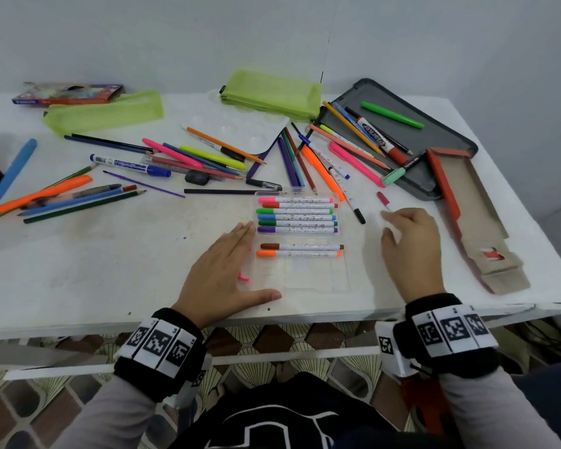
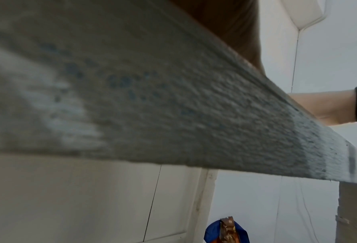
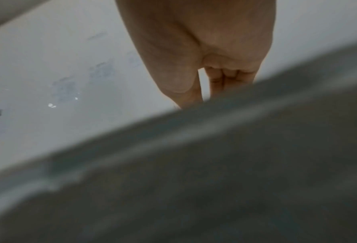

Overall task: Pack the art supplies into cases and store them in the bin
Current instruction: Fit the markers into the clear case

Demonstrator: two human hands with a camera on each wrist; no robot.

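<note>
A clear plastic case point(image 1: 305, 277) lies near the table's front edge and holds several coloured markers point(image 1: 297, 217) in a row. My left hand point(image 1: 230, 264) rests flat on the table against the case's left side, fingers straight, thumb along its front edge. My right hand point(image 1: 408, 241) hovers right of the case, blurred, fingers loose, its index tip close to a loose red-capped marker point(image 1: 383, 200). In the right wrist view the right hand point(image 3: 204, 49) holds nothing. The left wrist view shows mostly the table edge point(image 2: 173, 106).
Loose pens and pencils point(image 1: 188, 157) are scattered over the white table point(image 1: 110, 270). A grey tin point(image 1: 434, 176) with pens and an open cardboard box point(image 1: 476, 218) sit right. Two green mesh pouches point(image 1: 274, 94) point(image 1: 104, 113), a white palette point(image 1: 240, 124) and a pencil box point(image 1: 68, 94) lie behind.
</note>
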